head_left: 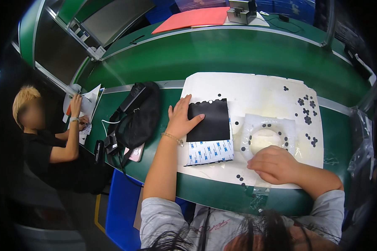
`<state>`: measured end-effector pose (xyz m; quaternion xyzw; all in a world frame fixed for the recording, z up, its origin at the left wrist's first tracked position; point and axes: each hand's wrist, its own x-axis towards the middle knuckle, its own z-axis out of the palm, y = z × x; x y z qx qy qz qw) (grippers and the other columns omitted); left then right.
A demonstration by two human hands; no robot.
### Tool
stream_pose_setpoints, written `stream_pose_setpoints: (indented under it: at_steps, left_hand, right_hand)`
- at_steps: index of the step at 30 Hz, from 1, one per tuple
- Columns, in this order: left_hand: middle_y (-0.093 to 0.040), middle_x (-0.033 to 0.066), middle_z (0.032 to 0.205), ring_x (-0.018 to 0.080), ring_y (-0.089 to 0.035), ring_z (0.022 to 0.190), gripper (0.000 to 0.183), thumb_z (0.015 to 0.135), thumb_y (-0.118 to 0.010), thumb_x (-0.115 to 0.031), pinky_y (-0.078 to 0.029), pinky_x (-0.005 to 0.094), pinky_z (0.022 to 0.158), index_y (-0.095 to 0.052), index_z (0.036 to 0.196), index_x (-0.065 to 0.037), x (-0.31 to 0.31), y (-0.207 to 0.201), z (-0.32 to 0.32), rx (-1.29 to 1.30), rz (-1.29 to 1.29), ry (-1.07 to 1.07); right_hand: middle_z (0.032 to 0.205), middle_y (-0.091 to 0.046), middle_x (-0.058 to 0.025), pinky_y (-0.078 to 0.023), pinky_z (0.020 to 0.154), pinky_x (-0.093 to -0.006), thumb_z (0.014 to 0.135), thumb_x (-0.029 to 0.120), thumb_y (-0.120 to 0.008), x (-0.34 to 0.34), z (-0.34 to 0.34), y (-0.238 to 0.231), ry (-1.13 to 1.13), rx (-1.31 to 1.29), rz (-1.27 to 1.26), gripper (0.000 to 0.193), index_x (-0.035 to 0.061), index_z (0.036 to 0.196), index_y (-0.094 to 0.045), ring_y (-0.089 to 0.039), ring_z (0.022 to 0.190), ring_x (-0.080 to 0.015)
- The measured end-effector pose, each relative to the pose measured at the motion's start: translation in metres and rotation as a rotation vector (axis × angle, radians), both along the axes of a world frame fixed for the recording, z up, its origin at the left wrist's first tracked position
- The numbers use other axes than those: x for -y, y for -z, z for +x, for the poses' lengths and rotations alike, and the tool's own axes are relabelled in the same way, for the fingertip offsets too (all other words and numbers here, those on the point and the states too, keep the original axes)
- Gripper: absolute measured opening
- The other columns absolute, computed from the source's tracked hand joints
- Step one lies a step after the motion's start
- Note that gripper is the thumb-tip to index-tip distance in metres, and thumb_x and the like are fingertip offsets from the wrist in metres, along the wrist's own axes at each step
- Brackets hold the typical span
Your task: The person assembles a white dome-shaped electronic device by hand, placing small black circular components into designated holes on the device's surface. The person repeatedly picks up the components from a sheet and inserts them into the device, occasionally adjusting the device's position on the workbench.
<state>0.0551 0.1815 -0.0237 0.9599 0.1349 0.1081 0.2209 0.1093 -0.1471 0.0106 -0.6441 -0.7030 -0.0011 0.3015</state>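
My left hand (182,117) lies with spread fingers on the left edge of a black sheet (209,125), its thumb resting on the black face. Along its far edge the sheet has rounded notches. White backing paper (209,152) with blue print shows at its near end. To the right, my right hand (276,165) is closed in a pinch, over the near edge of a translucent white square pad (250,125). A round white piece (265,139) sits in the pad's middle, ringed by small black dots. Whatever the right fingertips hold is hidden.
Beneath everything lies a large white sheet (255,88) on the green table (335,138). Black round dots (308,119) cluster at its right side. A black bag (142,121) stands at left. Another person (46,134) works further left. Clear plastic (360,142) hangs at right.
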Motion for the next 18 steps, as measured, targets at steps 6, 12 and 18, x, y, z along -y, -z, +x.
stream_pose_setpoints:
  at_steps: [6,12,18]
  left_hand:
    - [-0.035,0.0171,0.136,0.0313,-0.024,0.131,0.080,0.074,-0.062,-0.045,-0.006,0.0537,0.104,-0.029,0.134,-0.005,-0.0034,0.0034,-0.0007,0.020,0.012,-0.001]
    - [-0.035,0.0172,0.136,0.0316,-0.024,0.131,0.080,0.073,-0.063,-0.045,-0.006,0.0536,0.104,-0.029,0.134,-0.005,-0.0046,0.0050,-0.0011,0.038,-0.001,0.009]
    - [-0.035,0.0170,0.136,0.0318,-0.024,0.131,0.079,0.074,-0.063,-0.044,-0.006,0.0542,0.104,-0.029,0.134,-0.004,-0.0022,0.0018,0.0001,0.016,0.002,0.007]
  right_hand:
    - [0.100,-0.060,-0.0010,-0.045,0.077,-0.0330,0.074,0.008,-0.058,-0.0021,-0.0002,-0.0020,-0.001,-0.023,-0.008,0.029,0.0114,0.102,-0.060,-0.056,0.090,-0.0201]
    - [0.098,-0.061,-0.0024,-0.046,0.076,-0.0328,0.073,0.006,-0.060,-0.0060,-0.0002,-0.0040,-0.007,-0.046,0.001,0.027,0.0097,0.099,-0.061,-0.057,0.087,-0.0212]
    - [0.098,-0.061,-0.0033,-0.046,0.076,-0.0329,0.071,0.005,-0.060,-0.0047,0.0002,-0.0033,-0.006,-0.046,0.001,0.027,0.0091,0.098,-0.062,-0.057,0.087,-0.0218]
